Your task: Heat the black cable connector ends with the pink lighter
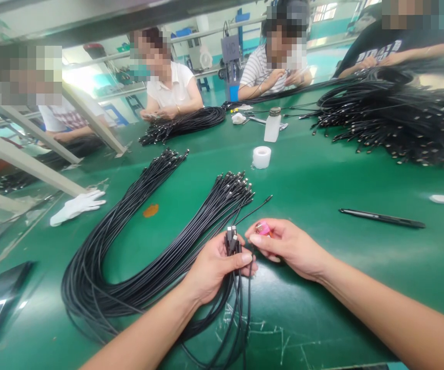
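left hand (215,267): black cables (231,245) | right hand (283,244): pink metal-topped object (263,229)

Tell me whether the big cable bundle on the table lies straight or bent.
Bent: the black cable bundle curves in a U on the green table, with connector ends clustered at both tips.
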The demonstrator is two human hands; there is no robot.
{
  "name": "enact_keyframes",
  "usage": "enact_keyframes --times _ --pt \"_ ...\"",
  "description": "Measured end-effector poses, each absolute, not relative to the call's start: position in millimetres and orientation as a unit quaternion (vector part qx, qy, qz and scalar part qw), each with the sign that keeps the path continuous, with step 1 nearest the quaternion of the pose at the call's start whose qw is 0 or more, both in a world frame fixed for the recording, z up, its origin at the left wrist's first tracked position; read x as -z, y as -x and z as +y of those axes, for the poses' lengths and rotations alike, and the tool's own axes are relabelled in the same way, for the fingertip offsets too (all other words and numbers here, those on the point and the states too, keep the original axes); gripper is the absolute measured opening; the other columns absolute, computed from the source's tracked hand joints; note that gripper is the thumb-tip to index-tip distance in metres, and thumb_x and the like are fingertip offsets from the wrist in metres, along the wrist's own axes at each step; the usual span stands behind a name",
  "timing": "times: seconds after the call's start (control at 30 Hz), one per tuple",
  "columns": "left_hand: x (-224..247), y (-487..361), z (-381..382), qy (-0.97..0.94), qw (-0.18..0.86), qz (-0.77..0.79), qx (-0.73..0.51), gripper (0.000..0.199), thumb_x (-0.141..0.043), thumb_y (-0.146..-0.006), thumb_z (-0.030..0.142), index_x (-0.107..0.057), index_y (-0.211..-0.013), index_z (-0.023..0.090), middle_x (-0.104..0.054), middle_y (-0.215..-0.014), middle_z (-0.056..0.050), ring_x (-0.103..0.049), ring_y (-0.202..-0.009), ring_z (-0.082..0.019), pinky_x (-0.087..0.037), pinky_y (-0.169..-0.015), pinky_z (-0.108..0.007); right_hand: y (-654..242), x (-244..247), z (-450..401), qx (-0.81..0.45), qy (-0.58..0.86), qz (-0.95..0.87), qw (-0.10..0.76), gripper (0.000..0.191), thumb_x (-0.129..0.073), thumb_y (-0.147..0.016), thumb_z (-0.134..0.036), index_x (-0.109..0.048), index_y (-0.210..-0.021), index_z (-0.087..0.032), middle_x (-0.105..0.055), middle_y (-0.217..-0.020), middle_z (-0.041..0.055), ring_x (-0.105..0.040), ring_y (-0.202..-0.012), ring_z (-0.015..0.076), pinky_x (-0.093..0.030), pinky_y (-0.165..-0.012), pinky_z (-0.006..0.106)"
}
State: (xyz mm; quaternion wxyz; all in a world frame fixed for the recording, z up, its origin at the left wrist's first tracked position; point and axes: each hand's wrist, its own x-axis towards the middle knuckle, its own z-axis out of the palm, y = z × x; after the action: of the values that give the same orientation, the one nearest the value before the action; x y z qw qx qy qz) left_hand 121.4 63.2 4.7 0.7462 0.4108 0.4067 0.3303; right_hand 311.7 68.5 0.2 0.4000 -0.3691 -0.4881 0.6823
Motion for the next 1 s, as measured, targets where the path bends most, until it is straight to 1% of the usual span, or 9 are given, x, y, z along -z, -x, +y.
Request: enact_keyframes --times 0.1,0.17,0.23,0.3,0.4,0.57,0.63,0.87,1.0 --pt "-6 -119 65 -0.414 0.754 0.394 -0.323 0.035 -0.078 -0.075 0.018 -0.053 -0.100 0.012 -0.068 -0.092 -0.009 -0.069 -0.073 -0.015 -0.056 -0.068 -0.027 -319 -6 71 -0.658 0.398 -0.511 0.384 0.036 -0.067 -0.084 -0.047 -0.062 -0.072 -0.013 -0.053 -0.056 -0.0021 -0.038 -0.049 0.0063 -0.027 -0.047 0.021" --pt "-8 -118 66 -0.412 0.764 0.386 -0.313 0.037 -0.076 -0.076 0.017 -0.053 -0.104 0.012 -0.067 -0.100 -0.011 -0.070 -0.074 -0.016 -0.056 -0.068 -0.028 -327 -10 74 -0.659 0.402 -0.532 0.347 0.039 -0.066 -0.085 -0.050 -0.064 -0.071 -0.013 -0.053 -0.048 -0.0025 -0.036 -0.043 0.0063 -0.026 -0.044 0.022" --pt "-9 -118 66 -0.409 0.773 0.379 -0.304 0.036 -0.076 -0.077 0.016 -0.053 -0.105 0.012 -0.065 -0.104 -0.011 -0.070 -0.074 -0.017 -0.057 -0.069 -0.029 -333 -13 77 -0.666 0.396 -0.552 0.308 0.038 -0.066 -0.084 -0.051 -0.066 -0.074 -0.014 -0.052 -0.044 -0.0030 -0.035 -0.040 0.0065 -0.026 -0.042 0.021" --pt "-10 -118 65 -0.401 0.778 0.380 -0.300 0.037 -0.076 -0.075 0.015 -0.054 -0.105 0.013 -0.063 -0.100 -0.007 -0.070 -0.075 -0.018 -0.058 -0.071 -0.032 -337 -13 79 -0.666 0.401 -0.550 0.305 0.035 -0.068 -0.082 -0.049 -0.066 -0.077 -0.015 -0.056 -0.048 -0.0021 -0.037 -0.040 0.0067 -0.028 -0.041 0.021" --pt "-10 -119 64 -0.395 0.776 0.389 -0.301 0.039 -0.077 -0.074 0.014 -0.053 -0.105 0.014 -0.059 -0.087 -0.002 -0.071 -0.073 -0.018 -0.059 -0.071 -0.033 -334 -9 80 -0.659 0.414 -0.532 0.333 0.032 -0.071 -0.080 -0.046 -0.065 -0.081 -0.015 -0.061 -0.061 -0.0006 -0.040 -0.044 0.0062 -0.028 -0.042 0.020" --pt "-8 -120 64 -0.400 0.775 0.386 -0.302 0.036 -0.079 -0.073 0.016 -0.054 -0.099 0.013 -0.062 -0.088 -0.004 -0.071 -0.073 -0.018 -0.059 -0.068 -0.032 -325 -4 75 -0.651 0.405 -0.561 0.313 0.030 -0.068 -0.084 -0.044 -0.068 -0.092 -0.014 -0.048 -0.056 -0.0052 -0.037 -0.048 0.0069 -0.027 -0.046 0.021" --pt "-8 -121 64 -0.400 0.774 0.385 -0.304 0.036 -0.079 -0.073 0.016 -0.054 -0.099 0.013 -0.062 -0.088 -0.004 -0.071 -0.073 -0.018 -0.059 -0.068 -0.032 -324 -4 73 -0.651 0.396 -0.569 0.309 0.032 -0.067 -0.084 -0.045 -0.068 -0.093 -0.014 -0.047 -0.056 -0.0052 -0.036 -0.049 0.0073 -0.027 -0.047 0.021" --pt "-10 -122 63 -0.391 0.780 0.390 -0.293 0.039 -0.079 -0.073 0.017 -0.051 -0.099 0.013 -0.065 -0.079 -0.005 -0.069 -0.068 -0.016 -0.058 -0.069 -0.030 -322 -5 73 -0.644 0.388 -0.586 0.301 0.033 -0.067 -0.082 -0.049 -0.062 -0.083 -0.016 -0.046 -0.056 -0.0053 -0.036 -0.050 0.0089 -0.028 -0.049 0.023" --pt "-13 -122 63 -0.404 0.777 0.381 -0.297 0.032 -0.079 -0.072 0.018 -0.052 -0.090 0.014 -0.061 -0.081 -0.002 -0.066 -0.067 -0.015 -0.058 -0.062 -0.030 -322 -4 73 -0.627 0.403 -0.585 0.320 0.035 -0.065 -0.083 -0.052 -0.060 -0.081 -0.017 -0.044 -0.055 -0.0054 -0.035 -0.050 0.0093 -0.028 -0.049 0.023"
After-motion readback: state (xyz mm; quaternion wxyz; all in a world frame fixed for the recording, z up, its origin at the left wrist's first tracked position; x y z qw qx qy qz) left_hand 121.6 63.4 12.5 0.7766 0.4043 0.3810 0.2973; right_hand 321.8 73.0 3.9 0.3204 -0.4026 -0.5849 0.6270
